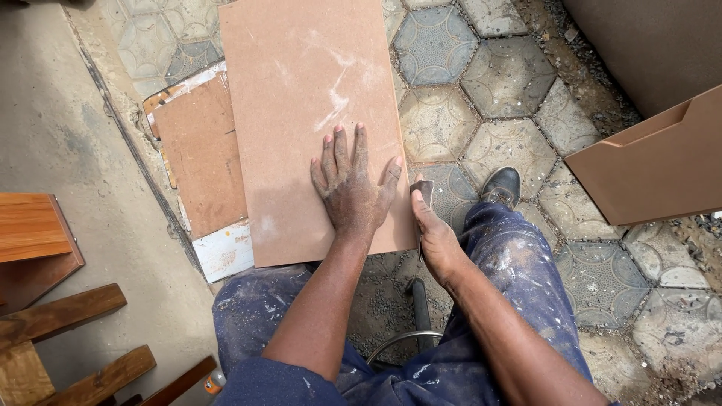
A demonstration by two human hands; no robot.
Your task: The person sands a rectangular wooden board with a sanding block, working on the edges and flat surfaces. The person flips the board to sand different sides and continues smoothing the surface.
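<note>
A brown fibreboard panel (301,98) lies flat in front of me, dusted with pale streaks. My left hand (350,188) presses flat on its near right part, fingers spread and dusty. My right hand (432,233) is at the panel's right edge, closed around a small dark sanding block (423,189) that touches that edge. My knees in dusty blue trousers frame the lower view.
A smaller brown board (199,154) and white scraps (226,252) lie under the panel's left side. Hexagonal paving (511,143) lies right, a brown box-shaped piece (650,169) at far right. Wooden furniture parts (34,233) sit at left. My black shoe (502,186) rests near the right hand.
</note>
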